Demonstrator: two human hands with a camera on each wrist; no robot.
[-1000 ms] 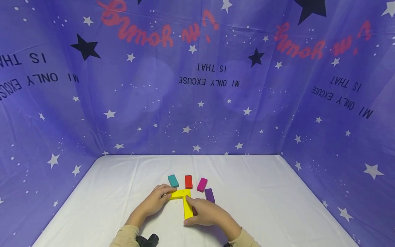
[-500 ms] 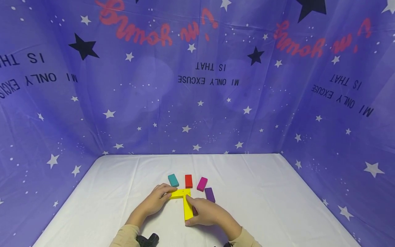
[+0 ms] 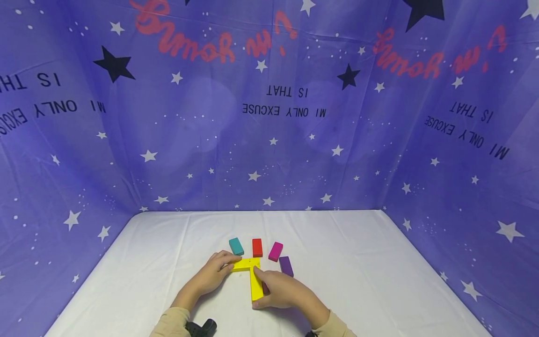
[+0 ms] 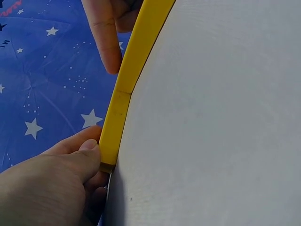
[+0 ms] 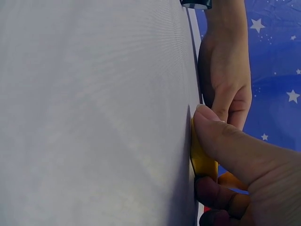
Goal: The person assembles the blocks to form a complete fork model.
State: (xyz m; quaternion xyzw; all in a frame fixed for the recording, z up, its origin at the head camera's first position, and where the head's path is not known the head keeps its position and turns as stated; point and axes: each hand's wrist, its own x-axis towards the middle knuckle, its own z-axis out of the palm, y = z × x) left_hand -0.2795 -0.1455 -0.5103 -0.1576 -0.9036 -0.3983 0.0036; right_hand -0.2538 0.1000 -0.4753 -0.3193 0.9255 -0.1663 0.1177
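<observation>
Two long yellow blocks lie on the white table, meeting at a corner. In the head view, one yellow block (image 3: 242, 265) runs sideways and the other yellow block (image 3: 256, 286) runs toward the person. My left hand (image 3: 211, 273) pinches the left end of the sideways block; thumb and fingers show on that end in the left wrist view. My right hand (image 3: 281, 290) grips the near block from its right, forefinger near the corner and thumb at the near end. A dark red piece (image 3: 265, 288) is mostly hidden beneath the right hand.
Beyond the yellow blocks, small blocks lie in a loose arc: teal (image 3: 236, 246), red (image 3: 257, 248), magenta (image 3: 275, 251) and purple (image 3: 286, 266). Purple star-printed cloth (image 3: 269, 164) walls the table (image 3: 345, 262) at the back and sides.
The right thumb has shifted very slightly at the near end of the yellow block. Both hands and all the blocks otherwise stay in place.
</observation>
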